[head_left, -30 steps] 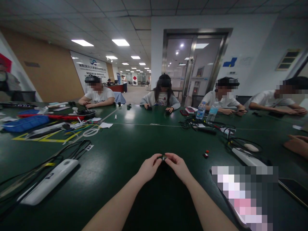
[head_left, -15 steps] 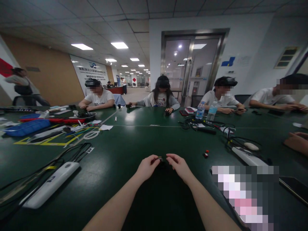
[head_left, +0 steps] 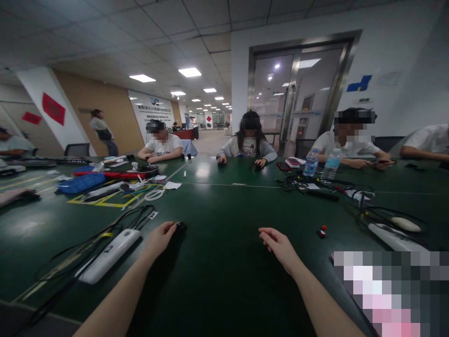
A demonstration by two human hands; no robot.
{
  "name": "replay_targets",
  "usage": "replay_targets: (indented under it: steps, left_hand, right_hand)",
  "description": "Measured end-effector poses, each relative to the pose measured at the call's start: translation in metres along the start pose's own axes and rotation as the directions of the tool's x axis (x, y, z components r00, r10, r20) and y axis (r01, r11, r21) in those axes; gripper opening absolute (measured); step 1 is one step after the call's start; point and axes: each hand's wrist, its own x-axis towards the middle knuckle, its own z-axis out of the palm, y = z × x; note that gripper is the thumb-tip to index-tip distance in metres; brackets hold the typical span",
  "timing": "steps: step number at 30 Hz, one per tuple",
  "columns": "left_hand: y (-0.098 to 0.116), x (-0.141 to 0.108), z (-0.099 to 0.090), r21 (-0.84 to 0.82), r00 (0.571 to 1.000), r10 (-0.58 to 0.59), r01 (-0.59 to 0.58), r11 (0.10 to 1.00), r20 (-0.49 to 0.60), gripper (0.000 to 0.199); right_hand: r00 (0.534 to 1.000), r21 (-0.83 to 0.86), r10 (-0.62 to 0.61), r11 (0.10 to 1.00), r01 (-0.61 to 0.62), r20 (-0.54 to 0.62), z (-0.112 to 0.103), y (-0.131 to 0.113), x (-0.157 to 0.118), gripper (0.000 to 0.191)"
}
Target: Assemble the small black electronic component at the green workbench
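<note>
My left hand (head_left: pixel 160 241) is low over the green table (head_left: pixel 220 281), its thumb and fingertips closed on a small dark object (head_left: pixel 180 225) whose kind is too small to make out. The white power strip (head_left: pixel 110 256) marked 2 lies just left of that wrist. Apart from it, my right hand (head_left: pixel 278 245) hovers over the table with fingers stretched forward and loosely curved, nothing visible in them. Off to its right lies a small red and black piece (head_left: pixel 322 231).
A blue tray (head_left: pixel 82 183), cables and tools crowd the left. Water bottles (head_left: pixel 310 164), black cables and another power strip (head_left: pixel 394 238) lie on the right, with a blurred-out phone-like slab (head_left: pixel 382 295) in front. Several people sit across the table.
My hands have parted: the left has carried the small dark object leftward, while the right has shifted a little right. The view has turned left.
</note>
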Motion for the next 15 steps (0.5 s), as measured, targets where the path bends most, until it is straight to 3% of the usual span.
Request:
replay_targets:
  steps: [3,7,15]
  left_hand:
    - [-0.019,0.0,-0.005,-0.056,0.997,-0.038,0.035,0.998,-0.064,0.041]
    - [-0.022,0.001,-0.004,-0.076,0.993,-0.047,0.039,0.996,-0.106,0.039]
    - [-0.027,0.001,-0.004,-0.108,0.998,-0.004,-0.003,0.994,-0.061,0.034]
  right_hand:
    - [1.0,-0.032,0.03,0.999,-0.03,-0.004,0.0,-0.001,0.0,0.025]
    - [0.999,-0.081,0.041,0.996,-0.041,-0.002,-0.001,-0.002,0.001,0.028]
    - [0.998,-0.094,0.062,0.994,-0.061,0.01,-0.005,0.004,0.007,0.034]
